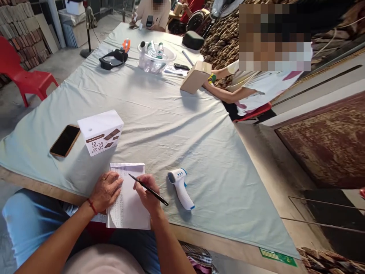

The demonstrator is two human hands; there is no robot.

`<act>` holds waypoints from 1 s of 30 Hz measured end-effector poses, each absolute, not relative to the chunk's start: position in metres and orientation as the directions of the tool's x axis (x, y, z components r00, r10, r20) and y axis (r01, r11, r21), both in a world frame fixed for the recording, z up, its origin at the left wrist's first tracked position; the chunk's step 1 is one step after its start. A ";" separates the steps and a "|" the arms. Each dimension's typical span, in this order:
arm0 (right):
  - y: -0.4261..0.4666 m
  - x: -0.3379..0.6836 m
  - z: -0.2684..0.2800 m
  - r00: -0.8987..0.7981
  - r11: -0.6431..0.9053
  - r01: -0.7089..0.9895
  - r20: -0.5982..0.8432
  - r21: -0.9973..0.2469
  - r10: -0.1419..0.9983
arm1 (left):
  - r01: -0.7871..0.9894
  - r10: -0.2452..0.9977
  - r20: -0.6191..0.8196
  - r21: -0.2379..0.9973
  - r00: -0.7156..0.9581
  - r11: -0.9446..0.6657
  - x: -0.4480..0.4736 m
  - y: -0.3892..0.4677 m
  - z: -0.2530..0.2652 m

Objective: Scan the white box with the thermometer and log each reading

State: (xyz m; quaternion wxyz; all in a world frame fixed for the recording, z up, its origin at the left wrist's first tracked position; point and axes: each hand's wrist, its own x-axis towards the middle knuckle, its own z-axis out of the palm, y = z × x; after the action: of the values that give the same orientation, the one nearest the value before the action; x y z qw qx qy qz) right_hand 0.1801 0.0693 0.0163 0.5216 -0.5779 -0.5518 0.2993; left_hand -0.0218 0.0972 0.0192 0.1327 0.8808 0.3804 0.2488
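A white notepad (134, 213) lies at the near edge of the cloth-covered table, with small writing down its left side. My left hand (107, 190) rests on the pad's left edge, fingers lying flat. In my right hand (148, 190) is a slim black pen (155, 195), its tip angled up and left above the page. Just right of that hand lies a white and blue infrared thermometer (181, 188). Beyond the pad stands a white box (101, 131) with brown print, and a smartphone (65, 140) with a dark screen lies to its left.
A person at the right handles a cardboard box (195, 78). Farther back are a clear basin (171, 55) holding bottles, a black headset (112, 59), an orange tape dispenser (126, 45) and a black case (193, 40). Another person sits at the far end. A red chair (25, 76) stands left.
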 end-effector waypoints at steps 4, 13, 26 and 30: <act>0.069 0.157 0.013 0.201 0.106 0.227 0.153 -0.968 0.968 | 0.610 0.745 0.329 0.430 0.581 -0.666 -0.020 0.095 0.020; 0.071 0.154 0.004 0.294 0.046 0.399 0.175 -0.916 0.940 | 0.599 0.749 0.326 0.455 0.577 -0.659 -0.019 0.095 0.020; 0.071 0.152 0.007 0.274 0.041 0.447 0.181 -0.893 0.945 | 0.600 0.749 0.326 0.454 0.576 -0.659 -0.019 0.095 0.020; 0.071 0.153 0.006 0.265 0.056 0.450 0.194 -0.891 0.945 | 0.599 0.754 0.326 0.462 0.571 -0.654 -0.019 0.095 0.019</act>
State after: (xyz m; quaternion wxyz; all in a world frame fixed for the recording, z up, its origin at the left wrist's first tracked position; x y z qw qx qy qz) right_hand 0.1535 0.0709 0.0060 0.4774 -0.6362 -0.5481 0.2590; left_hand -0.0191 0.0954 0.0187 0.1521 0.8731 0.3874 0.2541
